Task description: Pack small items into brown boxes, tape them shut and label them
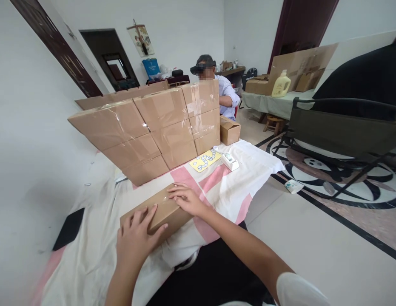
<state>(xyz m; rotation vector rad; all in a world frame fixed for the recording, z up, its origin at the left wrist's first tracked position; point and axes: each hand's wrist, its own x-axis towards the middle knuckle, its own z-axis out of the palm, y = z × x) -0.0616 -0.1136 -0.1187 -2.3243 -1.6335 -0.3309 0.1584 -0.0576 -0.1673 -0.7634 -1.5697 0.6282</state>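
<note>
A closed brown cardboard box (162, 208) lies on the cloth-covered table in front of me, with a strip of shiny clear tape along its top. My left hand (137, 233) grips its left part, fingers spread over the top and thumb against the near side. At the box's right end, my right hand (186, 199) rests its outstretched fingers on the top, near the tape. Behind the box stands a wall of stacked taped cartons (166, 123). To their right on the cloth are a yellow printed sheet (204, 160) and a small white box (229, 161).
A person (228, 95) in a cap sits beyond the stack, beside a smaller carton (229, 129). A dark flat object (69, 229) lies at the table's left. On the right are a folding chair (347, 131) and a yellow jug (281, 84) on another table.
</note>
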